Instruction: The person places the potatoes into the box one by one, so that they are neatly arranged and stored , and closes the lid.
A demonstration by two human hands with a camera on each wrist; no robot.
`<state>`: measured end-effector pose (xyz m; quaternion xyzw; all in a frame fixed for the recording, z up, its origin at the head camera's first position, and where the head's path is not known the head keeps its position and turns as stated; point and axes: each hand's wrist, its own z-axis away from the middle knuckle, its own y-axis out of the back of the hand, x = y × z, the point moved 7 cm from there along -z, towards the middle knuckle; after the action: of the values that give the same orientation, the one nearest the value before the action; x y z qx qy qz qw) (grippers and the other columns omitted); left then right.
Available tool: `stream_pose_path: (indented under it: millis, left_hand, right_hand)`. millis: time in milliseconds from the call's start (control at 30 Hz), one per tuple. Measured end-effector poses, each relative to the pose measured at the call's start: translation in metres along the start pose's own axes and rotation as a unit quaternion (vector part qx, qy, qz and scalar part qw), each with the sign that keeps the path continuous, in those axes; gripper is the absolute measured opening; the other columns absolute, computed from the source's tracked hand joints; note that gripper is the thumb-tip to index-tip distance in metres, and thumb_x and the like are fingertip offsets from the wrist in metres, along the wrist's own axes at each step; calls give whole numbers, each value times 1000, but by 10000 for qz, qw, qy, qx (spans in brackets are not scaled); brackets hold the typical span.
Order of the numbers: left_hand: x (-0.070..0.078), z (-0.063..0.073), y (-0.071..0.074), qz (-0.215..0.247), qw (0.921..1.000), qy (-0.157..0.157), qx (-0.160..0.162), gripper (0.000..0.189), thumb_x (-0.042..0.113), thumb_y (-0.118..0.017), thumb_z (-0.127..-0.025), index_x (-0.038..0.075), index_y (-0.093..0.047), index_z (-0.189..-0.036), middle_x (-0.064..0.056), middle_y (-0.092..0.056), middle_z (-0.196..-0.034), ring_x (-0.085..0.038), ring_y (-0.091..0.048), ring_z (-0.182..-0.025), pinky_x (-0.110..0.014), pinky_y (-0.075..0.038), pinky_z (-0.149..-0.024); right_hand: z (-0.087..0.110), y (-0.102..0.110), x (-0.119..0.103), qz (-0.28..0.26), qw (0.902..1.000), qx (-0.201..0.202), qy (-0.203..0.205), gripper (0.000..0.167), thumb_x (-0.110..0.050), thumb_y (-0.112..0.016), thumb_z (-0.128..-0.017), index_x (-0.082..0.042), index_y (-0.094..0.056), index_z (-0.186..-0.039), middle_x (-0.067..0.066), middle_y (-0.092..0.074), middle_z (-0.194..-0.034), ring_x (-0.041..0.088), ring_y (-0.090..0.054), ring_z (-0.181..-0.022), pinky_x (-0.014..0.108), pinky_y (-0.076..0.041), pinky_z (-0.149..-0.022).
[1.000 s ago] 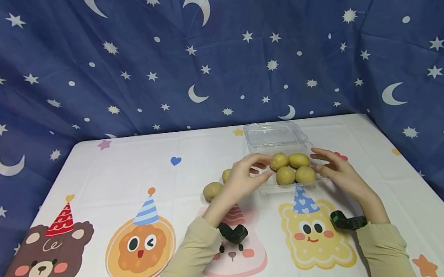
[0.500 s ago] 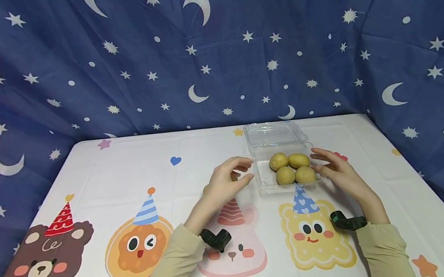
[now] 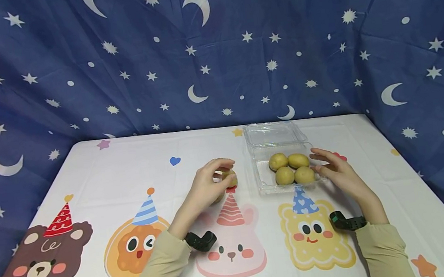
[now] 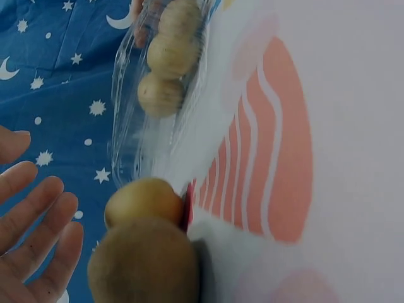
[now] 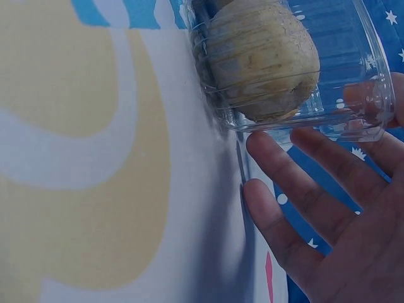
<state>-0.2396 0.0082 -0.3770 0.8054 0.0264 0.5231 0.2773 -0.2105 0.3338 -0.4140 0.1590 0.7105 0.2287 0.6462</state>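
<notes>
My left hand (image 3: 206, 185) hovers around a potato (image 3: 231, 179) on the table, left of the box. In the left wrist view its fingers (image 4: 53, 265) are spread and apart from that potato and from a nearer brown potato (image 4: 145, 265). A clear plastic box (image 3: 264, 177) stands with its lid (image 3: 273, 132) laid back. Several potatoes (image 3: 285, 176) sit together in its right part. My right hand (image 3: 340, 169) holds the box's right side; in the right wrist view, its thumb shows through the plastic and other fingers (image 5: 309, 183) are outside the wall.
A white cartoon-printed cloth (image 3: 140, 158) covers the table. Behind and around it hangs a blue curtain (image 3: 212, 65) with moons and stars. Dark bands (image 3: 202, 241) circle both wrists.
My left hand has moved left from the box's potatoes to the loose potatoes on the table. My right hand and the box have stayed in place.
</notes>
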Motion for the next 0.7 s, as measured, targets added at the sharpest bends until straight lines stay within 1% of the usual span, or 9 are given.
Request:
stream_pose_path:
  millis: [67,167,267,400,500,700]
  left_hand:
    - [-2,2,5,-39,10000,63,49,32,11,-67,-87,3,-63,-118,-13,-67,-113,-25,-65,-101,-41,-55,-84]
    - [-6,5,11,-80,9998,167,106,32,12,-67,-87,5,-64,-119,-13,-67,-114,-25,-64,-103,-41,-54,-85]
    - [-11,7,17,-140,9995,204,175,32,15,-68,-88,7,-64,-119,-12,-67,-114,-24,-64,-104,-41,-54,-86]
    - [-19,10,25,-190,9990,337,214,33,17,-68,-88,8,-64,-119,-10,-67,-114,-25,-64,-105,-40,-54,-87]
    - [-28,12,29,-132,9984,544,116,35,19,-69,-88,9,-63,-121,-11,-67,-115,-26,-64,-106,-41,-54,-88]
    - [-48,16,32,175,9961,817,-266,41,16,-69,-86,5,-60,-125,-16,-63,-124,-30,-62,-110,-43,-52,-93]
  right_hand:
    - [-1,-1,0,1,10000,-4,11,52,-16,-49,-100,-2,-33,-147,29,-46,-141,-14,-57,-96,9,-44,-81]
    - [-1,-1,0,2,10000,0,11,52,-16,-49,-100,-2,-33,-147,29,-46,-140,-15,-56,-96,9,-45,-81]
    - [-2,-2,0,3,10000,4,-4,52,-16,-49,-100,-2,-33,-147,28,-46,-140,-15,-56,-96,9,-45,-80]
    - [-1,-3,1,-42,10000,14,15,52,-16,-49,-100,-2,-33,-147,29,-46,-140,-15,-57,-96,9,-45,-80]
    - [0,-3,2,-92,10000,6,19,52,-17,-49,-100,-1,-32,-147,29,-46,-140,-14,-57,-96,9,-46,-80]
    - [2,-1,5,0,10000,16,-63,54,-20,-50,-100,-3,-32,-148,27,-46,-141,-14,-57,-97,10,-45,-80]
